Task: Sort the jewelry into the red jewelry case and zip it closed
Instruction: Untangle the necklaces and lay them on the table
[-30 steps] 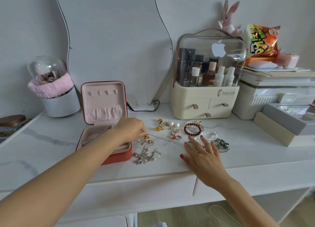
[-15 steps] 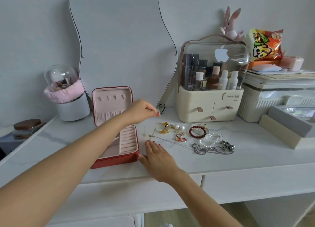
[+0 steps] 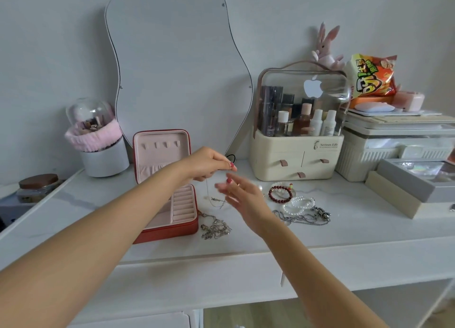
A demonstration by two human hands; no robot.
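The red jewelry case [image 3: 172, 231] stands open on the white vanity, its pink lid upright. My left hand [image 3: 206, 164] is raised right of the lid, pinching a thin silver necklace [image 3: 213, 199] that hangs down to the tabletop. Just below it, my right hand [image 3: 242, 197] hovers blurred with fingers spread, holding nothing I can see. A tangled silver chain [image 3: 215, 229] lies beside the case. Further right lie a dark red bead bracelet [image 3: 280, 193], a pearl bracelet [image 3: 299, 203] and a ball chain [image 3: 304, 218]. Smaller pieces are hidden behind my right hand.
A wavy mirror [image 3: 172, 64] leans on the wall behind the case. A cream cosmetics organiser [image 3: 295, 155] stands at the back right, stacked boxes [image 3: 403, 187] further right. A brush holder with a pink band [image 3: 98, 145] and a jar [image 3: 37, 187] are at the left.
My left hand has lifted the thin necklace higher off the table. My right hand has risen from the tabletop beside the case toward the hanging chain.
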